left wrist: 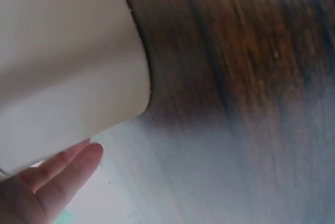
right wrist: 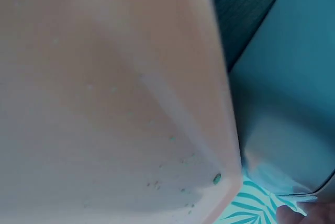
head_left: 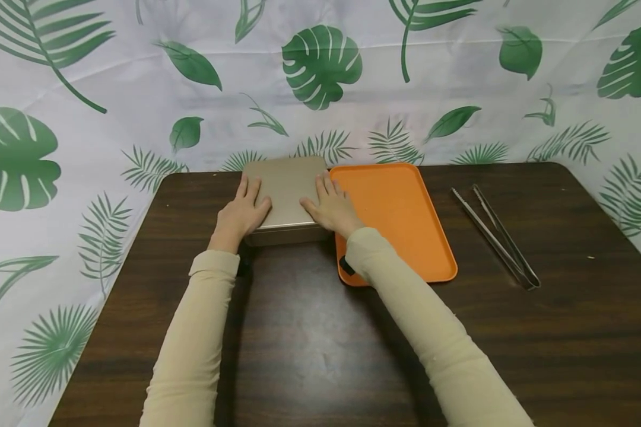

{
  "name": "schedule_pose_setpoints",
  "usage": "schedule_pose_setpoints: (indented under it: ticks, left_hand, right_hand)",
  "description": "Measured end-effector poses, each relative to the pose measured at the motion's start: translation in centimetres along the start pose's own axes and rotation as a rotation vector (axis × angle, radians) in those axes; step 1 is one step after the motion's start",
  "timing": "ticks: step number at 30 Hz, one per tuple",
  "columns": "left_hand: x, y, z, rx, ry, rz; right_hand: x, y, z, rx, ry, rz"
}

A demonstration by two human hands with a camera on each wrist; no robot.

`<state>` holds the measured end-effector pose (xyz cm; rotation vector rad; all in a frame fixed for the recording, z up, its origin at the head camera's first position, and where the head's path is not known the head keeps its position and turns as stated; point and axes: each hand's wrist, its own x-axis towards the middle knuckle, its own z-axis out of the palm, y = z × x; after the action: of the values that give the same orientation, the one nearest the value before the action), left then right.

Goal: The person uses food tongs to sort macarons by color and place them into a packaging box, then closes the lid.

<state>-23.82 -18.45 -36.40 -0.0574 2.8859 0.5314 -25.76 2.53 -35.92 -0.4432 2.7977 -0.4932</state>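
Note:
A closed beige metal box (head_left: 284,187) with a smooth lid stands at the back of the table. On its left edge rests my left hand (head_left: 240,214), fingers straight and thumb spread over the lid. My right hand (head_left: 332,204) touches the right edge in the same way, its thumb also on top. In the left wrist view, the fingers (left wrist: 68,174) reach along the side of the box (left wrist: 68,56). The right wrist view shows only fingertips (right wrist: 309,213) by the box (right wrist: 288,124). What the box contains is hidden.
An orange tray (head_left: 400,219) lies right beside the box, partly under my right forearm. Small specks and a green bit (right wrist: 216,179) show in it. Metal tongs (head_left: 494,237) lie farther right on the dark wooden table (head_left: 299,332). A leaf-patterned cloth (head_left: 352,118) hangs behind.

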Motion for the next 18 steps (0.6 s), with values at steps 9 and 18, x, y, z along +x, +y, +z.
schedule_pose_setpoints:
  ticks: [9, 18]
  left_hand:
    - [0.1, 0.4, -0.3, 0.001, -0.009, 0.003]
    - [-0.3, 0.1, -0.9, -0.047, -0.005, -0.001]
  right_hand:
    - [0.0, 0.5, -0.4, 0.029, 0.011, -0.018]
    - [-0.7, 1.5, -2.0, 0.128, 0.121, -0.047]
